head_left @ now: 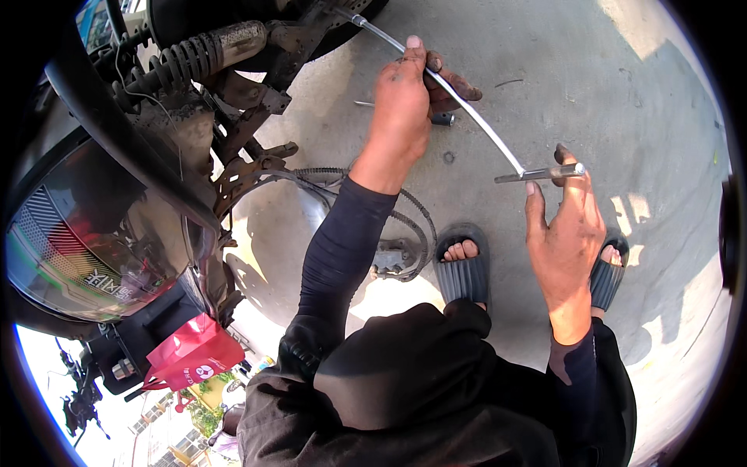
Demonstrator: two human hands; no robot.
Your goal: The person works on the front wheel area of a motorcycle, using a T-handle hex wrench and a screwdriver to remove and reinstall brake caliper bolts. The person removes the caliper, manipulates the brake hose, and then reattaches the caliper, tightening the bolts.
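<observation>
A long chrome T-handle socket wrench (488,130) slants across the upper middle. Its socket end meets the rusty metal parts by the motorcycle's wheel (210,12); whether it sits on a bolt is too small to tell. My left hand (401,97), in a black sleeve, loosely wraps the shaft near that end, thumb on top and darkened fingers beyond it. At the other end my right hand (566,222) has the sliding crossbar between thumb and fingers. Below the left hand lies a tool with a dark handle (443,119), its middle hidden by my wrist.
At the left stands the motorcycle with a coil-spring shock absorber (187,62), a dark curved tube (128,144) and a red bag (194,350). A caliper-like metal part (394,255) with black hoses (424,222) hangs or lies beside my slippered foot (461,261) on the concrete.
</observation>
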